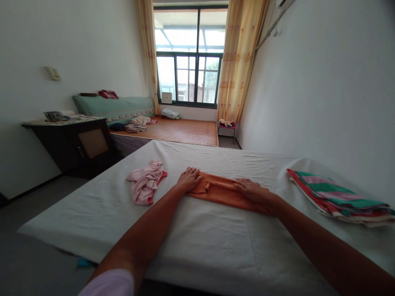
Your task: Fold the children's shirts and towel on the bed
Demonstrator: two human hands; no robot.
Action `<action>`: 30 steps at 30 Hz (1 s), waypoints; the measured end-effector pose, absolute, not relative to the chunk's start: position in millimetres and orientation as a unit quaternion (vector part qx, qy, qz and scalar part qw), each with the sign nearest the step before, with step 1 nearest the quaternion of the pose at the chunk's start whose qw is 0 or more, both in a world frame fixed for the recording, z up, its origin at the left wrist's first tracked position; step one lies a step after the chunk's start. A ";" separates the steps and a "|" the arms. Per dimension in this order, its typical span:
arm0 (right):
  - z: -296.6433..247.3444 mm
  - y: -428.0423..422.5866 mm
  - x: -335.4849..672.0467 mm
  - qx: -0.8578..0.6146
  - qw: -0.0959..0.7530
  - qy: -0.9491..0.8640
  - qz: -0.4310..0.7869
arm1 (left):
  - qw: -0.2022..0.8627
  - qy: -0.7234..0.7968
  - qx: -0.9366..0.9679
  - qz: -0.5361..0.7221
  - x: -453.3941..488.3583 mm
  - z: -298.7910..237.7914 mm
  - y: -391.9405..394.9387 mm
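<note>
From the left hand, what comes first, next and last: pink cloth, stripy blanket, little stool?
1. Pink cloth, just left of the left hand.
2. Stripy blanket, on the bed's right side.
3. Little stool, far off by the curtain.

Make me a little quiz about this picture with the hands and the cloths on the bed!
1. True or false: the left hand and the right hand both lie flat on the orange cloth.
2. What lies on the white sheet to the left of the left hand? A) a crumpled pink cloth B) a book C) a cup
3. Fill in: the folded striped cloth lies to the ___ of the right hand.
Key: 1 true; 2 A; 3 right.
</note>
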State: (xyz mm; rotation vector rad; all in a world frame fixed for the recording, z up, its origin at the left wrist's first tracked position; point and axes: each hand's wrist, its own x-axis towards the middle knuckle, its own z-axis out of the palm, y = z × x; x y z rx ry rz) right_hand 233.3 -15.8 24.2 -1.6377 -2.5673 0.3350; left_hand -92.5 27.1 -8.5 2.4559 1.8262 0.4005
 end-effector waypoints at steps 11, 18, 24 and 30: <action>-14.8 -28.1 225.3 -0.564 0.055 -0.823 0.028 | 0.037 0.592 0.799 0.100 -99.0 -3.0 24.2; -37.6 -33.5 325.6 -0.716 0.121 -0.686 -0.041 | 0.046 0.592 0.797 0.112 -96.4 -1.4 23.0; -22.5 -27.6 334.2 -0.725 0.184 -0.664 0.010 | 0.062 0.570 0.806 0.147 -102.0 0.2 25.5; -8.6 -31.7 314.9 -0.647 0.299 -0.689 0.130 | 0.137 0.533 0.768 0.326 -124.2 1.7 43.6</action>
